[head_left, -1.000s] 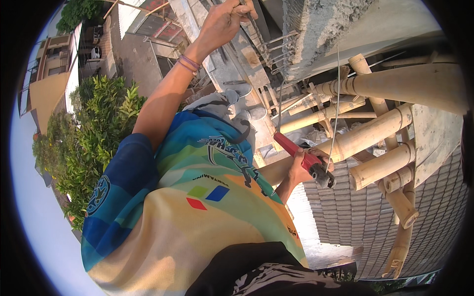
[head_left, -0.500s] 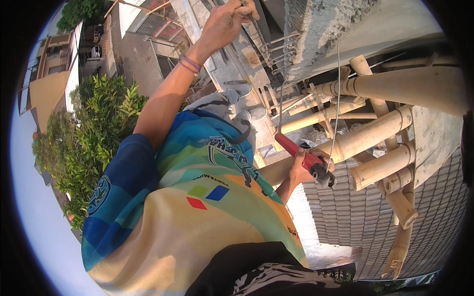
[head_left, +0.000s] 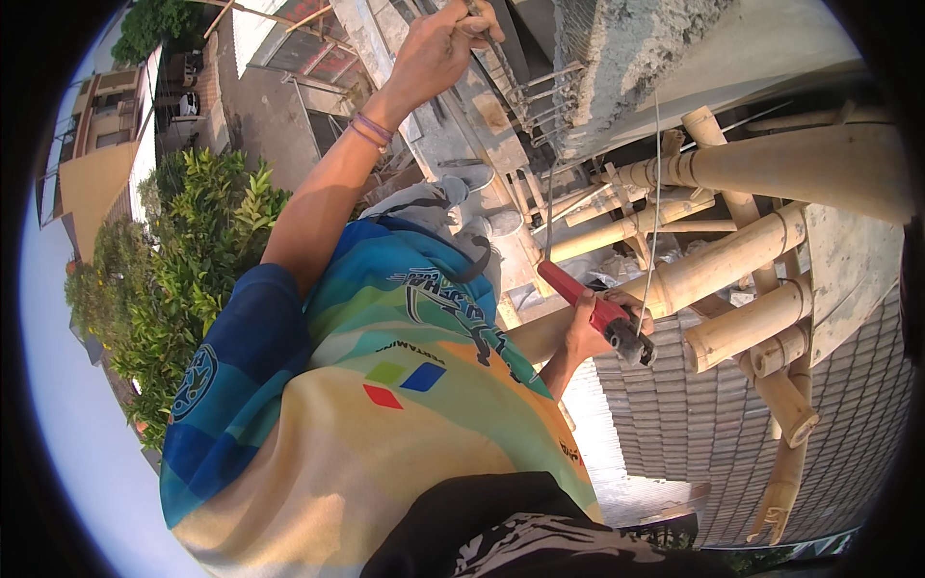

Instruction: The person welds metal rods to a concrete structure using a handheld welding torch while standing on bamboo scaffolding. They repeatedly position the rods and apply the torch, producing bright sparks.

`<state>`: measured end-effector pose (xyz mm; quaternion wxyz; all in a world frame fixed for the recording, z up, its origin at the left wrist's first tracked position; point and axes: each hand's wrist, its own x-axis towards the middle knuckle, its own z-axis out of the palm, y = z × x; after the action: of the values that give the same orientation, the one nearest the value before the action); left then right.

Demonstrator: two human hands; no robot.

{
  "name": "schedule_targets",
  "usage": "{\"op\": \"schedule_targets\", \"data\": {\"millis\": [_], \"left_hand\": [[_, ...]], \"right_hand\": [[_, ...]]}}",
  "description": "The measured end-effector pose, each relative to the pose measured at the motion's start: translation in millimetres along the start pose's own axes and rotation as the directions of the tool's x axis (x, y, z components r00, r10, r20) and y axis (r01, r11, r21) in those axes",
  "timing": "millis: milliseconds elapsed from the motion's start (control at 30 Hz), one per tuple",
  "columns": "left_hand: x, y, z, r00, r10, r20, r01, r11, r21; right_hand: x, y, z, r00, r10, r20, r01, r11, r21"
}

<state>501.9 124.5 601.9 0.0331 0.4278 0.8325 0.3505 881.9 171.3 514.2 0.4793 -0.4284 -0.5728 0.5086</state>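
Note:
My left hand (head_left: pixel 438 46) is raised at the top of the view, fingers closed round a thin dark steel bar (head_left: pixel 494 34) beside a rough concrete column. Lower and to the right, my right hand (head_left: pixel 581 332) grips a red power tool (head_left: pixel 575 291), which looks like an angle grinder. Its grey head (head_left: pixel 631 345) points down to the right; no disc can be made out. A dark cord (head_left: pixel 549 217) rises from the tool's tail. One thin pale wire (head_left: pixel 657 197) runs down to the tool's head; whether they touch, I cannot tell.
Short bars stick out of the concrete column (head_left: pixel 631 72). Bamboo scaffold poles (head_left: pixel 723 260) cross on the right, over a tiled roof (head_left: pixel 752 443). My feet stand on narrow planks (head_left: pixel 491 120) high above the ground. A leafy bush (head_left: pixel 183 289) grows at left.
The thin wire by the tool has shifted slightly left at its top and bows a little more. Both hands stay nearly where they were.

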Motion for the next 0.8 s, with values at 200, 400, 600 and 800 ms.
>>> {"op": "schedule_targets", "data": {"millis": [200, 400, 600, 800], "left_hand": [[1, -7, 1, 0.999, 0.039, 0.005, -0.039, 0.999, 0.02], [-3, -24, 6, 0.999, 0.035, -0.006, -0.035, 0.999, 0.027], [1, -31, 8, 0.998, 0.026, 0.064, -0.029, 0.998, 0.047], [5, -25, 8, 1.0, -0.006, 0.003, 0.006, 0.998, 0.065]], "right_hand": [[-1, 4, -4, 1.0, -0.012, 0.007, 0.012, 0.996, -0.083], [-3, 7, -7, 0.999, -0.033, 0.023, 0.035, 0.996, -0.083], [-1, 16, -11, 0.996, -0.084, 0.03, 0.086, 0.992, -0.09], [-1, 21, -13, 0.992, -0.112, 0.054, 0.117, 0.987, -0.108]]}}
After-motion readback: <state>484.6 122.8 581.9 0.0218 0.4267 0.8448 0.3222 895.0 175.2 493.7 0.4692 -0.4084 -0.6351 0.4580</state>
